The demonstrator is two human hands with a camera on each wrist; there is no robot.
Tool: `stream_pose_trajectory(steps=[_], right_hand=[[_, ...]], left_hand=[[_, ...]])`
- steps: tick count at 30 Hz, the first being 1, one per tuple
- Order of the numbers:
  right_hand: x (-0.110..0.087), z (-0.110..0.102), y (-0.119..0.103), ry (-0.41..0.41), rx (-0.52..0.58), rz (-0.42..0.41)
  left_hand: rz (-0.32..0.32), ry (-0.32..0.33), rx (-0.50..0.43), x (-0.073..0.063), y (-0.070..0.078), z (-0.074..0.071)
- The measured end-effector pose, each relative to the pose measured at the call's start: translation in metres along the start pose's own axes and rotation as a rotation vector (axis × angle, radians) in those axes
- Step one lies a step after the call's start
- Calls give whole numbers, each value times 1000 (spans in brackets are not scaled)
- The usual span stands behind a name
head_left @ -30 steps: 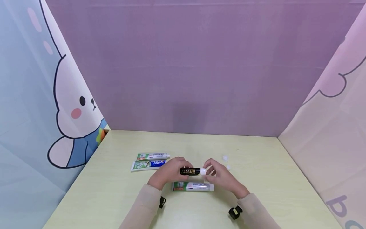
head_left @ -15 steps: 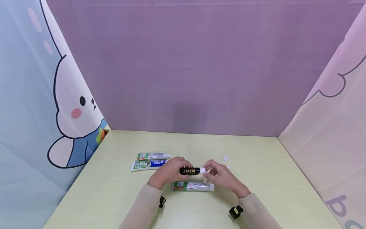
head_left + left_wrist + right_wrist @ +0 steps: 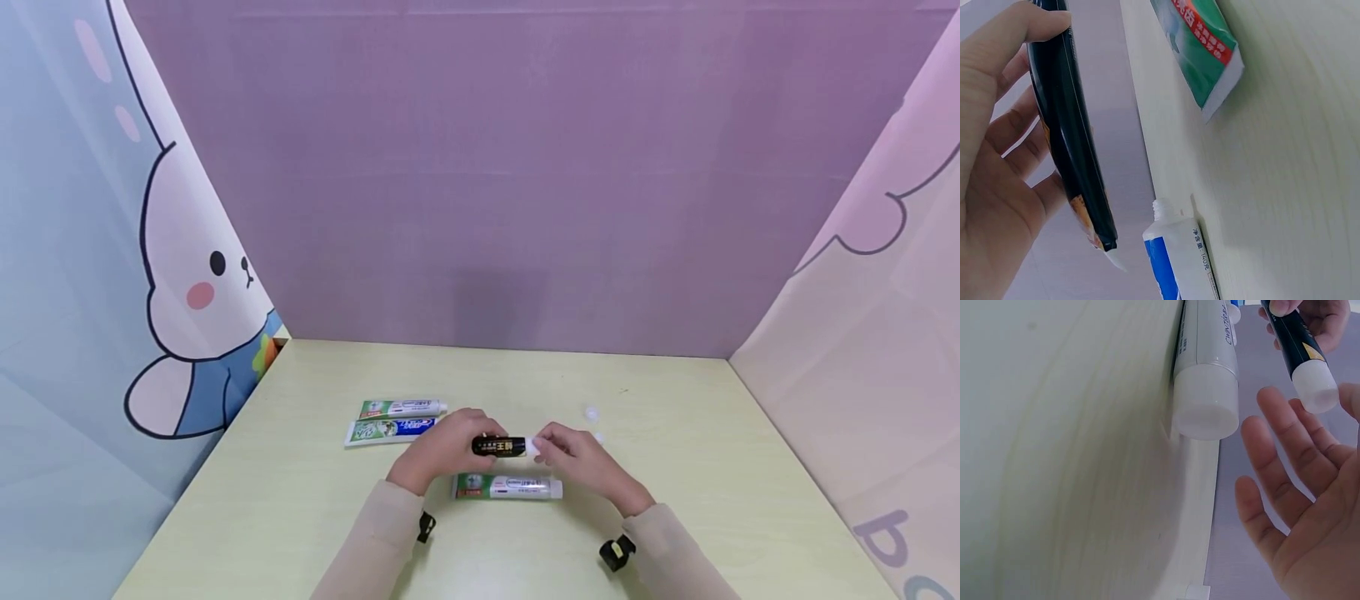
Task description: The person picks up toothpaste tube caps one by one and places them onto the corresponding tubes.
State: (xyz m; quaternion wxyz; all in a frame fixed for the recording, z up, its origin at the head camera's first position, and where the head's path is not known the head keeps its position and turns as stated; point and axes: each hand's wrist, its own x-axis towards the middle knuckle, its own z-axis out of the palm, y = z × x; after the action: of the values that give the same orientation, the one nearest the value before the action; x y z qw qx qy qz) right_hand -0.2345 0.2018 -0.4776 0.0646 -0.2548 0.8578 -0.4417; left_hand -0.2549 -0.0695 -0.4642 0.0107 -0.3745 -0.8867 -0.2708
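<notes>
The pale beige fabric left sleeve (image 3: 372,546) and the matching right sleeve (image 3: 677,558) are uniform in tone and matt in finish. Each sleeve is cut long and terminates at the wrist with a straight edge. A small black wrist-worn unit (image 3: 426,527) protrudes at the inner side of the left sleeve; its outline is angular and partly hidden by the fabric. A second, boxy black unit (image 3: 617,552) protrudes at the inner side of the right sleeve and bears a small yellowish patch. Beyond the sleeves, the left hand (image 3: 446,445) and the right hand (image 3: 583,460) are bare.
</notes>
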Motion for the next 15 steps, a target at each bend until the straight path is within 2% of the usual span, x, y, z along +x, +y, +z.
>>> stream_pose_trajectory(steps=[8,15], right_hand=[[1,2,2,-18,-53,43],[0,2,1,-12,-48,82]], left_hand=[[-9,-12,8,1,2,1],[-11,-10,11,2,2,1]])
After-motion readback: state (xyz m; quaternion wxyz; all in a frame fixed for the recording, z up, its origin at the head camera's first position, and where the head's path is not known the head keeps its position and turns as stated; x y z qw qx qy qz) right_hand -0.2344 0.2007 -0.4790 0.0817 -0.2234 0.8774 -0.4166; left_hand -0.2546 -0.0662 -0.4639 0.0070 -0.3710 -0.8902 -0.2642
